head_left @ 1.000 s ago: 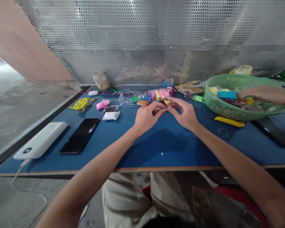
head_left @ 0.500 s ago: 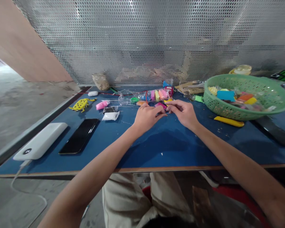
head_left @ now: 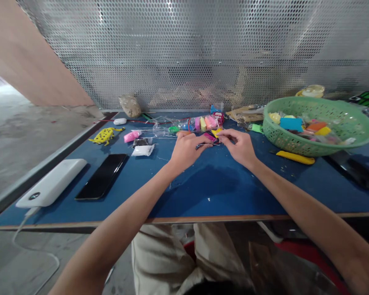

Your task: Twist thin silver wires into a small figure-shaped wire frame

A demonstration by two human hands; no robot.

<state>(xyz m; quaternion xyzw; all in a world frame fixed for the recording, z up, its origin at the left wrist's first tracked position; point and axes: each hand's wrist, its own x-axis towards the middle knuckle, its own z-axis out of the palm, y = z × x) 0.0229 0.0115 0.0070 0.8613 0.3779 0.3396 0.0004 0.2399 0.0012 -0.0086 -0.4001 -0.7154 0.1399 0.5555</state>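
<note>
My left hand (head_left: 189, 148) is over the middle of the blue table, its fingers bent toward a small magenta packet (head_left: 209, 137). Thumb and forefinger are closed at the packet's near edge. My right hand (head_left: 237, 146) faces it from the right, fingertips pinched together beside a yellow piece (head_left: 217, 132). What exactly lies between the right fingertips is too small to tell. Behind the hands are a clear bag with pink and yellow clay pieces (head_left: 203, 123) and a green packet (head_left: 173, 129).
A green basket (head_left: 320, 143) of coloured packets stands right, with a yellow cutter (head_left: 295, 157) before it. Left are a phone (head_left: 101, 177), a white power bank (head_left: 53, 183), a yellow spotted toy (head_left: 105, 136) and pink (head_left: 132, 136) and white (head_left: 143, 150) packets. Perforated metal (head_left: 178, 61) rises behind.
My left hand's fingers have shifted slightly left and are less extended toward the right hand. The yellow piece and the magenta packet show more between the hands.
</note>
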